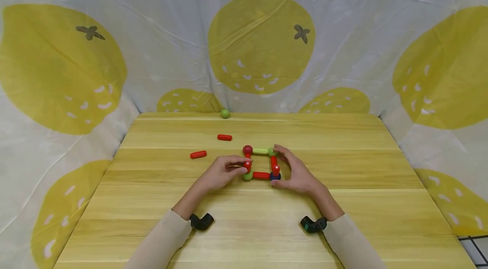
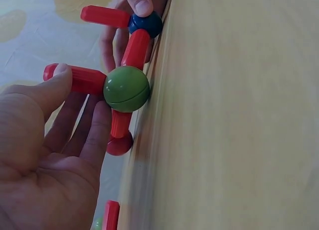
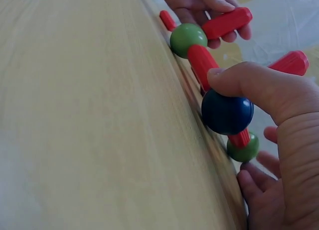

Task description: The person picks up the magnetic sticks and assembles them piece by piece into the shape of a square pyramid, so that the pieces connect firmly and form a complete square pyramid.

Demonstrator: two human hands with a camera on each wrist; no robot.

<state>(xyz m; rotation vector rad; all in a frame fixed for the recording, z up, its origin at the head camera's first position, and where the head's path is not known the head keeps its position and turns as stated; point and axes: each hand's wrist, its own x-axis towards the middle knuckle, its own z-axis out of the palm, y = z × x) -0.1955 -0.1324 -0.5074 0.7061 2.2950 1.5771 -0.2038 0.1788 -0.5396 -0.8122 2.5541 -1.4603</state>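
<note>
A square of magnetic rods and balls lies on the table, with a red ball [image 1: 248, 150], a lime rod [image 1: 260, 151] and a green ball [image 1: 272, 151] along its far side. Its near side has another green ball [image 2: 127, 89], a red rod [image 1: 261, 175] and a dark blue ball [image 3: 227, 111]. My left hand [image 1: 223, 171] pinches an upright red rod [image 2: 84, 79] standing on the near green ball. At the right side, my right hand [image 1: 299, 174] spans the square, thumb on the blue ball, fingers by the far green ball. A second upright red rod [image 1: 276, 170] rises from the blue ball.
Two loose red rods, one nearer [image 1: 198, 154] and one farther [image 1: 224, 137], lie left of the square. A loose green ball [image 1: 225, 113] sits at the back edge of the wooden table [image 1: 343, 154]. A lemon-print cloth [image 1: 343, 48] hangs behind and at the sides.
</note>
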